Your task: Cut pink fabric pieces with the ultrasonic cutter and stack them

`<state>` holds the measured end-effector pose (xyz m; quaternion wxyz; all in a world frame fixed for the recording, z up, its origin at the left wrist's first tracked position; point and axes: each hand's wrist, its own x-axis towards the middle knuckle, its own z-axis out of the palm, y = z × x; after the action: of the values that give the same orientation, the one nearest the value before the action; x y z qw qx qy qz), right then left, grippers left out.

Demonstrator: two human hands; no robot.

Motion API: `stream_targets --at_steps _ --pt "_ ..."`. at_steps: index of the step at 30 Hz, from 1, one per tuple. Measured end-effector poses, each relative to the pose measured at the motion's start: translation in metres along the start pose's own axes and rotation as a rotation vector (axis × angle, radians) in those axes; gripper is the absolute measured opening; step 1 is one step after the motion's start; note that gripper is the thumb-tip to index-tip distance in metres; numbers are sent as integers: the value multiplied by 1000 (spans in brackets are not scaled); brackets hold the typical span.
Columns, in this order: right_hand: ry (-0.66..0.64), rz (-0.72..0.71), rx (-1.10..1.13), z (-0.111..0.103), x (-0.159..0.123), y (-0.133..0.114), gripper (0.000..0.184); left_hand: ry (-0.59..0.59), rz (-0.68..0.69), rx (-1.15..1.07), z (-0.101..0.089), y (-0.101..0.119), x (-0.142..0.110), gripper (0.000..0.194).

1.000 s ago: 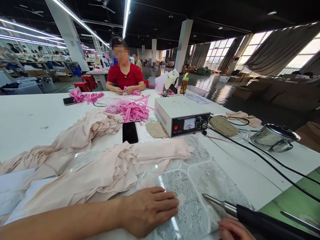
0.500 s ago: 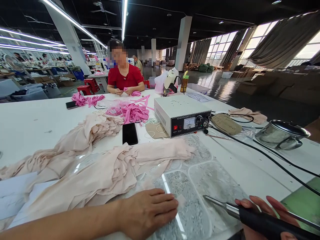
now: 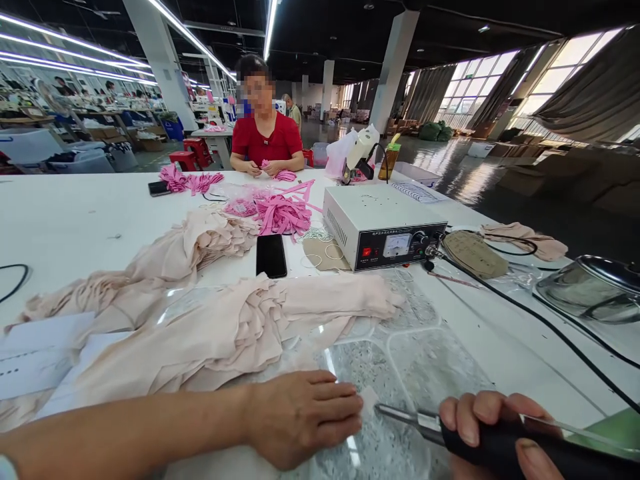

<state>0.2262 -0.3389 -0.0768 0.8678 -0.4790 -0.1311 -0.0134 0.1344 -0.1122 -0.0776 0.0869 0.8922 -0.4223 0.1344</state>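
My left hand [image 3: 307, 417] lies flat on a clear glossy mat [image 3: 423, 357], fingers stretched out side by side. Past its fingertips pokes a small pale beige fabric end [image 3: 369, 400]; the rest of that piece is hidden under the hand. My right hand [image 3: 493, 427] is wrapped around the black handle of a handheld ultrasonic cutter [image 3: 423, 421]. Its narrow metal tip points left, at or just beside the fabric end; contact cannot be told. A thin shiny strip [image 3: 570, 433] shows by the right hand, its kind unclear. Layered beige fabric pieces [image 3: 240, 320] lie beyond my left hand.
A control box [image 3: 390, 227] with a dial stands mid-table, its black cable running right. Nearby are a phone [image 3: 271, 256], pink strips [image 3: 284, 215], a lidded glass pot [image 3: 593, 287] and paper sheets [image 3: 45, 353]. A person in red [image 3: 267, 143] sits opposite, handling pink pieces.
The cutter in my right hand has moved left, its tip now by the fabric end. My left hand stays about where it was. The view has shifted slightly left.
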Motion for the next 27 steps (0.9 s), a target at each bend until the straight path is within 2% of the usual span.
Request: stream_targets --at_steps 3,9,13,22,27 --pt "3 7 -22 4 3 4 9 -5 -6 -15 1 0 0 35" --pt "110 -9 -43 -3 5 3 14 18 -12 -35 2 1 1 32" --pt "101 -13 -52 -2 7 -4 5 34 -11 -37 1 1 1 28" --pt "122 29 -36 13 7 -7 15 30 -8 -32 2 0 1 31" --pt "139 41 -50 13 6 -7 17 33 -8 -26 2 1 1 30"
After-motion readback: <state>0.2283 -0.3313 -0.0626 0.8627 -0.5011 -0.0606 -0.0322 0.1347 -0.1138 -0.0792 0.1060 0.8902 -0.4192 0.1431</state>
